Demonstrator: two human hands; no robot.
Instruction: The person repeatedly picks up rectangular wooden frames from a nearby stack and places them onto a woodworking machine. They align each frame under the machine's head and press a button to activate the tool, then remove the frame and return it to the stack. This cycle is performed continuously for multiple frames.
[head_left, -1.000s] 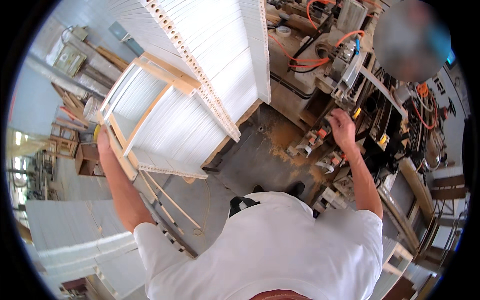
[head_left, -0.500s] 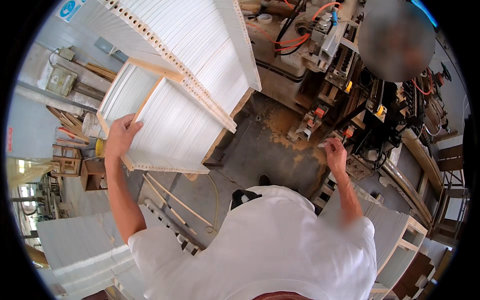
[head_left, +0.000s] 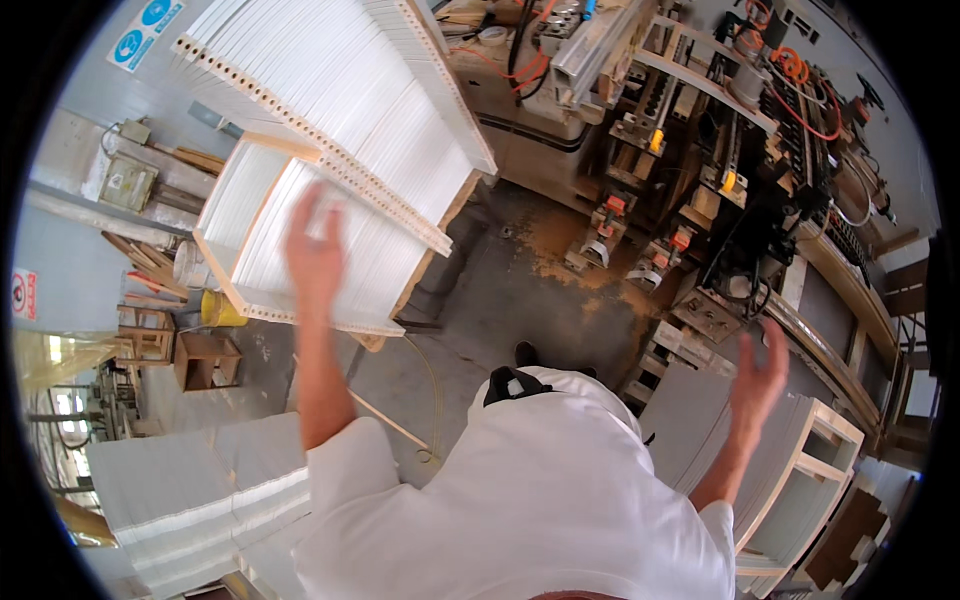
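Observation:
My left hand [head_left: 315, 245], blurred by motion, is over a stack of white panels [head_left: 345, 240] at the left. Its fingers are apart and nothing shows in them. Pale wooden edges with rows of round holes [head_left: 310, 128] run along the taller panels behind. Over on the right, my right hand [head_left: 758, 375] is raised with fingers spread and holds nothing. Below it stands a stack of grey panels [head_left: 685, 415], with a pale open wooden frame [head_left: 800, 465] at its outer side.
A machine with rails and orange-tipped clamps [head_left: 665, 250] fills the upper right, with sawdust [head_left: 560, 245] on the floor before it. More grey panels [head_left: 190, 460] lie at lower left. A yellow bucket [head_left: 222, 308] and small wooden boxes [head_left: 205, 360] stand far left.
My left hand has left the wooden edge of the white stack and moved right. My right hand has come away from the machine's clamp, nearer and rightward, and opened. The view has shifted.

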